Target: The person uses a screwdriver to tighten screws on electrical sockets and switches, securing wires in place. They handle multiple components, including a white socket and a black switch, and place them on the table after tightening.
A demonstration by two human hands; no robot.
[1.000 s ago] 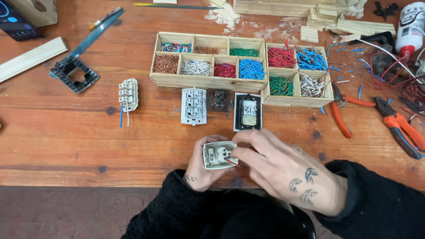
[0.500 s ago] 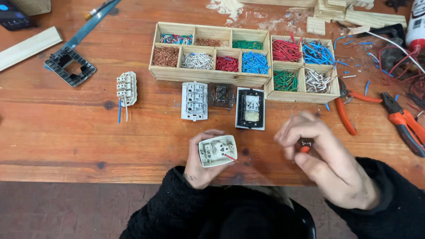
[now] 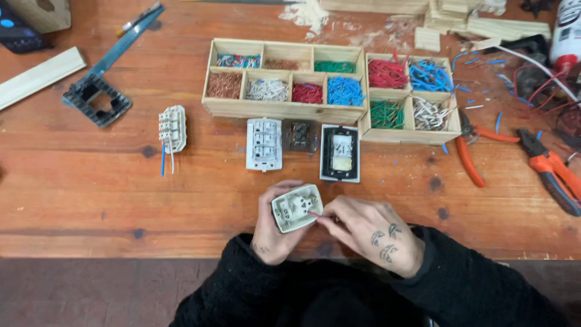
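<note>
Wooden counter [image 3: 91, 200] holds it all. Left hand [image 3: 272, 233] grips a small white switch [image 3: 296, 208] at the near edge. Right hand [image 3: 369, 233], just right of it, pinches a thin red wire [image 3: 314, 213] touching the switch.

Just beyond the hands, a white switch module [image 3: 264, 144], a dark module [image 3: 300, 136] and a black-framed switch [image 3: 340, 153] stand in a row, closing the way to the wooden compartment trays [image 3: 284, 109]. Bare counter [image 3: 91, 194] lies open to the left, up to the terminal block [image 3: 172, 128]. On the right, orange-handled pliers [image 3: 471, 151] and cutters [image 3: 554, 172] crowd the counter.
</note>
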